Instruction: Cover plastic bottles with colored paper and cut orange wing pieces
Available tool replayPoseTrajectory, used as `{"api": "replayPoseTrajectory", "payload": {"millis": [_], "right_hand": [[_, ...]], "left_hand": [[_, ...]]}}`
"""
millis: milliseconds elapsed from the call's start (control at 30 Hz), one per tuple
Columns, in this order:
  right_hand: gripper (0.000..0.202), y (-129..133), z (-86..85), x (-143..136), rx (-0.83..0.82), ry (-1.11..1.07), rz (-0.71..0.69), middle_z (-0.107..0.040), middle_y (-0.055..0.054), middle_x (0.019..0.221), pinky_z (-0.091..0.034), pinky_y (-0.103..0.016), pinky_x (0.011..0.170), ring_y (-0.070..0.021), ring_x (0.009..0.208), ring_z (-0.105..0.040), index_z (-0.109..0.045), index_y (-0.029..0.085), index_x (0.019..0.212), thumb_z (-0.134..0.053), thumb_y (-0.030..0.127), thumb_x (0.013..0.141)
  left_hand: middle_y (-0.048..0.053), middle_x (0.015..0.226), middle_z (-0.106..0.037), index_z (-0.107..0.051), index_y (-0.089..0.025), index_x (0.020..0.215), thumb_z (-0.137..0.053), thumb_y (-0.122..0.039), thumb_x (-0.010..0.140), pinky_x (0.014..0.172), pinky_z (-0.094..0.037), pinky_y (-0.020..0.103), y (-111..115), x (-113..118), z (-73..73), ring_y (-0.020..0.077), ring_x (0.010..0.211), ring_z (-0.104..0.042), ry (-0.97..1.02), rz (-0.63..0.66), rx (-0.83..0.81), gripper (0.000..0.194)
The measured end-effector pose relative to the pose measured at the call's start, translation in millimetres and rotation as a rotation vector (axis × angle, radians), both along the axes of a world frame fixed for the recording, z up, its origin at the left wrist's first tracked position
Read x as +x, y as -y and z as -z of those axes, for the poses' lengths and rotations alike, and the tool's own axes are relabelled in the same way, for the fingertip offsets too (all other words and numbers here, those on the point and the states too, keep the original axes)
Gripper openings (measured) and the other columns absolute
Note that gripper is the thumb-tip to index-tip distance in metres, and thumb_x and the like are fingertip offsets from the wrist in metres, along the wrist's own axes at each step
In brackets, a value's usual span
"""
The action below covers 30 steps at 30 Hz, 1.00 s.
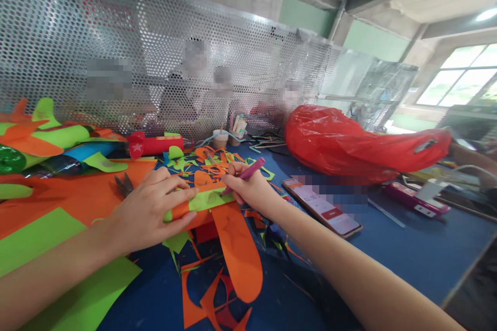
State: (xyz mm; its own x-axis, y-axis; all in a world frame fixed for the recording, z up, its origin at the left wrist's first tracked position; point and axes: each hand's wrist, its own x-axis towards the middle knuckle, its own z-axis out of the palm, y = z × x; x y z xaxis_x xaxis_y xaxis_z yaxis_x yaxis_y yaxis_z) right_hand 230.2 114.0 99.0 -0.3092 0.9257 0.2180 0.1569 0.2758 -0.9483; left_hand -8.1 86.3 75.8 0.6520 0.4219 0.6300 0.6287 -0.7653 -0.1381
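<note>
My left hand [157, 209] is wrapped round one end of a paper-covered tube [205, 199], orange with a green band, shaped like a toy plane. A long orange wing [240, 253] with a rounded tip sticks out from it towards me. Between the fingers of my right hand [248, 186] is a purple marker pen [252, 168], its tip down at the green band. Dark marks show on the band near the tip. Scissors [124, 185], partly hidden, lie just behind my left hand.
Orange and green scraps [205, 300] litter the blue table [419, 258]. Orange and green sheets [39, 243] lie at left, with finished-looking paper planes [58, 139] behind. A phone [324, 207], a red plastic bag [341, 145] and a purple box [417, 200] are at right. A perforated metal screen [233, 51] stands behind.
</note>
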Motion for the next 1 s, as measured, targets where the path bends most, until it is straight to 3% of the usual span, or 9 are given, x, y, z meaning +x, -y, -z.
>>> {"api": "replayPoseTrajectory", "payload": {"millis": [133, 300, 500, 767, 1000], "right_hand": [[0.026, 0.6, -0.4, 0.1, -0.013, 0.024, 0.003, -0.045, 0.013, 0.033, -0.032, -0.017, 0.040, -0.0064, 0.029, -0.037, -0.040, 0.024, 0.064, -0.055, 0.013, 0.083], [0.027, 1.9, -2.1, -0.1, -0.001, 0.027, -0.004, -0.043, 0.013, 0.031, -0.040, -0.017, 0.045, -0.0061, 0.029, -0.037, -0.040, 0.024, 0.063, -0.055, 0.012, 0.083], [0.027, 2.6, -4.1, -1.4, -0.023, 0.032, 0.004, -0.043, 0.013, 0.033, -0.027, -0.016, 0.037, -0.0059, 0.028, -0.036, -0.040, 0.024, 0.062, -0.055, 0.011, 0.081], [0.028, -0.3, 1.0, 0.3, 0.009, 0.007, 0.010, -0.042, 0.014, 0.032, -0.040, -0.019, 0.047, -0.0056, 0.030, -0.036, -0.041, 0.023, 0.062, -0.055, 0.010, 0.082], [0.029, -1.7, 1.8, 0.7, 0.038, 0.024, 0.053, -0.043, 0.013, 0.033, -0.023, -0.019, 0.038, -0.0061, 0.030, -0.035, -0.041, 0.024, 0.061, -0.059, 0.015, 0.082]], "left_hand": [[0.010, 0.102, -0.071, -0.073, -0.019, 0.110, -0.058, -0.036, 0.096, 0.081, -0.048, 0.043, 0.1, 0.0, 0.8, 0.0258, 0.086, -0.056, 0.004, 0.002, 0.011, 0.026], [0.009, 0.103, -0.071, -0.072, -0.020, 0.110, -0.058, -0.035, 0.096, 0.081, -0.048, 0.043, 0.0, -1.3, 1.5, 0.0251, 0.085, -0.055, 0.007, 0.009, 0.008, 0.025], [0.008, 0.104, -0.070, -0.070, -0.021, 0.112, -0.060, -0.036, 0.096, 0.081, -0.046, 0.042, -1.3, -2.3, 1.7, 0.0249, 0.086, -0.055, 0.000, 0.022, 0.006, 0.024], [0.009, 0.104, -0.070, -0.071, -0.019, 0.112, -0.058, -0.035, 0.097, 0.082, -0.047, 0.043, -0.7, -1.3, 1.1, 0.0249, 0.086, -0.055, 0.003, 0.016, 0.005, 0.026], [0.010, 0.105, -0.070, -0.071, -0.019, 0.111, -0.057, -0.036, 0.097, 0.082, -0.046, 0.043, -0.3, -1.6, 2.2, 0.0258, 0.088, -0.054, -0.007, 0.013, 0.013, 0.025]]}}
